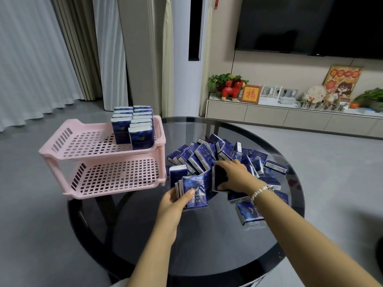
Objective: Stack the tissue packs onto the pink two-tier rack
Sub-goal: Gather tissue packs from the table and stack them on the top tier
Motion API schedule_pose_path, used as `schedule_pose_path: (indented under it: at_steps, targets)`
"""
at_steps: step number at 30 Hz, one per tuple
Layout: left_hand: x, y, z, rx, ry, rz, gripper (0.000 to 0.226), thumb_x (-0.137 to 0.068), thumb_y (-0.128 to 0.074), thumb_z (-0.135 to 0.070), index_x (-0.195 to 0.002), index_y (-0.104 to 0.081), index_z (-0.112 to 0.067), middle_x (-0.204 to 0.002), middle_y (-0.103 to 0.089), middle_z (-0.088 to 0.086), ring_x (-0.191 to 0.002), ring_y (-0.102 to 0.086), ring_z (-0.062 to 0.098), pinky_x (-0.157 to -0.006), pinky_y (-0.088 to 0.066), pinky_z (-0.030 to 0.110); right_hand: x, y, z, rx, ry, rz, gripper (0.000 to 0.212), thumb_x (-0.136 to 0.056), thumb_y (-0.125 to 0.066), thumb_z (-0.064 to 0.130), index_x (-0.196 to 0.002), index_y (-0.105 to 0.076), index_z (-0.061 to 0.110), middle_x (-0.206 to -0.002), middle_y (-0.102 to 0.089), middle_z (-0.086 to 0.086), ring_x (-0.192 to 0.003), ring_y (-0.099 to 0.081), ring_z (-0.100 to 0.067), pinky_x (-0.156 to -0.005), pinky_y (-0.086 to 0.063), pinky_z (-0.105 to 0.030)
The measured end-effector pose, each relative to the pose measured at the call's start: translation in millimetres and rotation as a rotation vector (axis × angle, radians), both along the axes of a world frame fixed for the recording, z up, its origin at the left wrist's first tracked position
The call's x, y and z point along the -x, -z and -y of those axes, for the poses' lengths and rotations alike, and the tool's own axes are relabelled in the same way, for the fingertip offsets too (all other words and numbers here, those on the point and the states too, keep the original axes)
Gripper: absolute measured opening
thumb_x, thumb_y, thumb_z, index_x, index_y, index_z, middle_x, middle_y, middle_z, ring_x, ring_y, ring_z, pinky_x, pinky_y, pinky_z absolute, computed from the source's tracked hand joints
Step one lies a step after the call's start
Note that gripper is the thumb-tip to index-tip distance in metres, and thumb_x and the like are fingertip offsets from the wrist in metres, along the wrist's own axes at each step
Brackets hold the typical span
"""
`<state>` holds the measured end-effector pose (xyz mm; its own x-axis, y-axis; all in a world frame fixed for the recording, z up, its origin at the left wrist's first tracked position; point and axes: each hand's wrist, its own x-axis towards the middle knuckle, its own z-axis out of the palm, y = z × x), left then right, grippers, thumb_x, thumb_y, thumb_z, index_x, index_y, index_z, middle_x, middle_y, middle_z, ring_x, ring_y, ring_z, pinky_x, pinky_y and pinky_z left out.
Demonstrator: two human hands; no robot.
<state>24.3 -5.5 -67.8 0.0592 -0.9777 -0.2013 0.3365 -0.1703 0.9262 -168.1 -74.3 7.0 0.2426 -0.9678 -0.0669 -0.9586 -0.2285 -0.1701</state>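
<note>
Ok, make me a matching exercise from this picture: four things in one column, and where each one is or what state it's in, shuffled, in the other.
Things:
1. left hand
2. right hand
3. top tier of the pink rack
4. bottom tier of the pink rack

Places or states:
A. holds no packs
B. two rows of upright tissue packs at its right end
C. grips a small bundle of packs over the glass table
D. reaches into the loose pile, closing on a dark pack

Pairs: 1-C, 2-D, 3-B, 4-A
</note>
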Motion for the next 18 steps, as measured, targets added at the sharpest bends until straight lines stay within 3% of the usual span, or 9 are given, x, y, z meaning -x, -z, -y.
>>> schedule_pose_path:
  at_steps: [4,8,11,13,15,18]
  targets:
    - [0,0,1,-0.014,-0.004,-0.020,0.042,-0.075,-0.078,-0.019,-0.114,-0.064,-0.012,-0.107,-0.073,0.006,-0.104,-0.067,0.024,-0.102,-0.046,0.047,-2,3,4,0.008,0.010,0.044,0.080,-0.069,-0.078,0.038,-0.137,-0.039,0.024,-0.132,-0.049,-0.001,-0.118,-0.035,-0.025,-0.094,-0.033,-0.036]
    - [1,-2,0,-0.004,-0.018,-0.033,0.042,-0.077,-0.077,-0.018,-0.115,-0.063,-0.011,-0.108,-0.073,0.006,-0.103,-0.068,0.024,-0.102,-0.047,0.046,-2,1,0,-0.018,0.019,0.245,0.056,-0.070,-0.079,0.032,-0.116,-0.052,0.017,-0.114,-0.054,-0.002,-0.111,-0.038,-0.022,-0.081,-0.036,-0.030]
    - [1,-5,-4,0.001,-0.037,-0.045,0.043,-0.075,-0.078,-0.019,-0.115,-0.063,-0.011,-0.107,-0.073,0.007,-0.102,-0.068,0.024,-0.101,-0.047,0.046,-2,-2,-6,-0.036,0.060,0.410,0.046,-0.072,-0.079,0.031,-0.107,-0.053,0.015,-0.101,-0.056,-0.001,-0.097,-0.052,-0.019,-0.075,-0.044,-0.029]
    - [0,-7,-6,0.002,-0.047,-0.039,0.058,-0.065,-0.084,-0.030,-0.115,-0.063,-0.012,-0.108,-0.072,0.006,-0.102,-0.068,0.023,-0.100,-0.048,0.046,-3,-5,-12,-0.026,0.102,0.534,0.040,-0.075,-0.076,0.032,-0.103,-0.053,0.016,-0.093,-0.060,0.000,-0.079,-0.058,-0.015,-0.069,-0.049,-0.029]
    - [-1,-8,-9,0.006,-0.056,-0.020,0.087,-0.043,-0.090,-0.048,-0.119,-0.062,-0.015,-0.111,-0.072,0.004,-0.103,-0.068,0.022,-0.101,-0.047,0.046,-3,-10,-18,-0.004,0.133,0.689,0.034,-0.080,-0.071,0.032,-0.106,-0.054,0.019,-0.096,-0.061,0.003,-0.076,-0.060,-0.013,-0.068,-0.051,-0.026]
    - [-2,-6,-11,-0.003,-0.078,-0.010,0.100,-0.034,-0.090,-0.054,-0.121,-0.061,-0.015,-0.112,-0.071,0.003,-0.104,-0.068,0.021,-0.101,-0.047,0.045,-6,-17,-33,-0.009,0.179,0.884,0.022,-0.087,-0.064,0.031,-0.105,-0.061,0.020,-0.090,-0.062,0.006,-0.073,-0.058,-0.005,-0.058,-0.045,-0.010]
